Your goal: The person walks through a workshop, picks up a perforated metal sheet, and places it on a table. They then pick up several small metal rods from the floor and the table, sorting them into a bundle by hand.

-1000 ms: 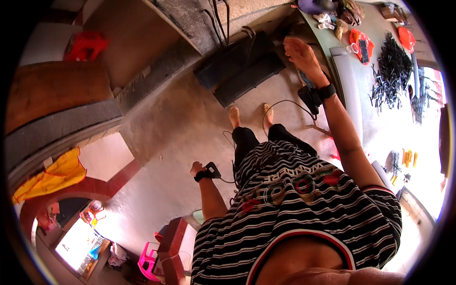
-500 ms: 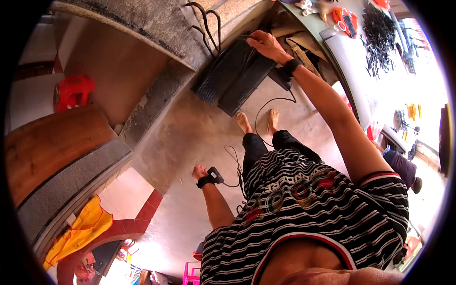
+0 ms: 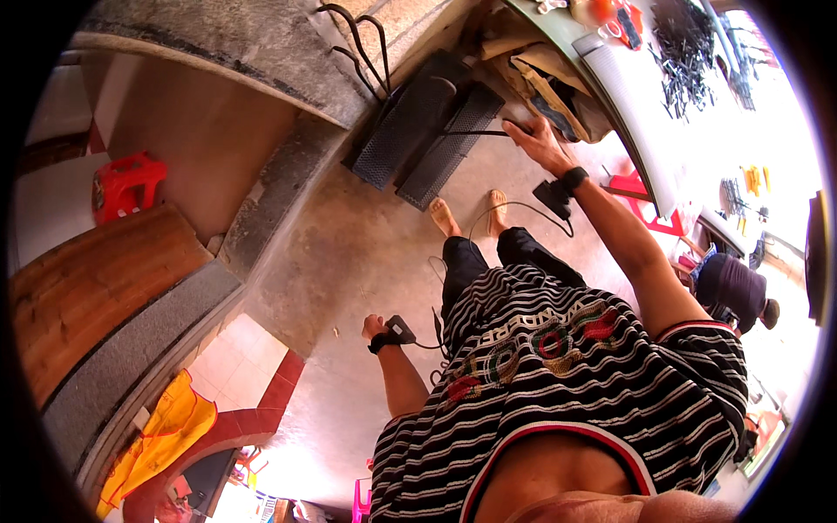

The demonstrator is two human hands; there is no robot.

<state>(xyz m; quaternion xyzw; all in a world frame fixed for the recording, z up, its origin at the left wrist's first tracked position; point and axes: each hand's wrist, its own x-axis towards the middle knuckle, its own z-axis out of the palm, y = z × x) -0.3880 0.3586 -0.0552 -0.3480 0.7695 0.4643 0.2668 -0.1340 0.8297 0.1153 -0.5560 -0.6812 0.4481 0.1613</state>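
Note:
My right hand (image 3: pixel 542 146) is closed on the end of a thin black strip (image 3: pixel 475 133). The strip runs leftward from my fingers to two long black mesh bins (image 3: pixel 408 129) standing on the floor by the stone wall. A black band with a small box-shaped device (image 3: pixel 553 199) and a cable sits at that wrist. Low at my left side, my left hand (image 3: pixel 373 326) hangs over the floor, its fingers curled with nothing visible in them. Its wrist also carries a black band and a small device (image 3: pixel 400 329).
Three black bent strips (image 3: pixel 359 44) stick out beside the stone ledge. At the right, a table (image 3: pixel 623 96) bears a pile of black strips (image 3: pixel 683 52). Beneath it are brown sacks (image 3: pixel 545 83) and a red stool (image 3: pixel 645 205). A person (image 3: pixel 732 283) is farther right.
My right hand has moved from above the bins toward my right and nearer to me, drawing the black strip outward. My left hand has stayed almost in place.

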